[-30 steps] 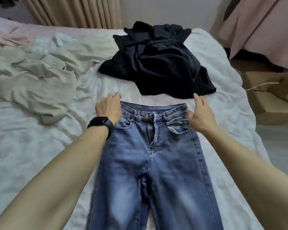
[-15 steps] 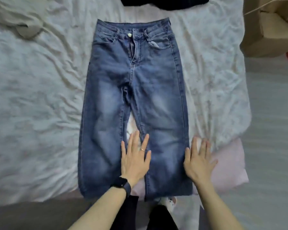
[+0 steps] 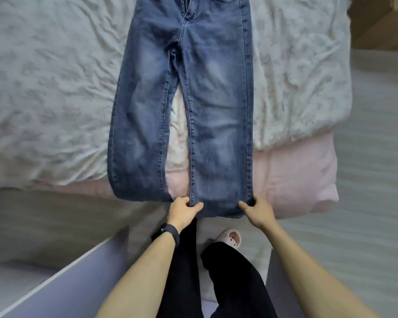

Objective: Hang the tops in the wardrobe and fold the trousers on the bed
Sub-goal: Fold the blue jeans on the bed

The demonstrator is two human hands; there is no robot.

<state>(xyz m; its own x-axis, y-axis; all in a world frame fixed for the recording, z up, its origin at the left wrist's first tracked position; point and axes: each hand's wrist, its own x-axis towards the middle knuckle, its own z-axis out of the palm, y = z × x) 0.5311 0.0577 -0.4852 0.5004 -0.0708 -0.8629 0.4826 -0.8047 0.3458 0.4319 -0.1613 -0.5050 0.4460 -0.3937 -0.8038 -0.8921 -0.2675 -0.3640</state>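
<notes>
The jeans (image 3: 182, 99) are pinched at one hem, lower centre, by left hand (image 3: 183, 210) and right hand (image 3: 257, 210); if tugged unevenly, the free leg could be dragged off the bed (image 3: 55, 88).

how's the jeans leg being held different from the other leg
The held leg has its hem pinched at both corners, by the left hand and the right hand; the free leg is touched by neither hand. The held leg's hem lies nearer the person than the free leg's hem. Both are faded blue denim and are spread flat on the bed.
</notes>
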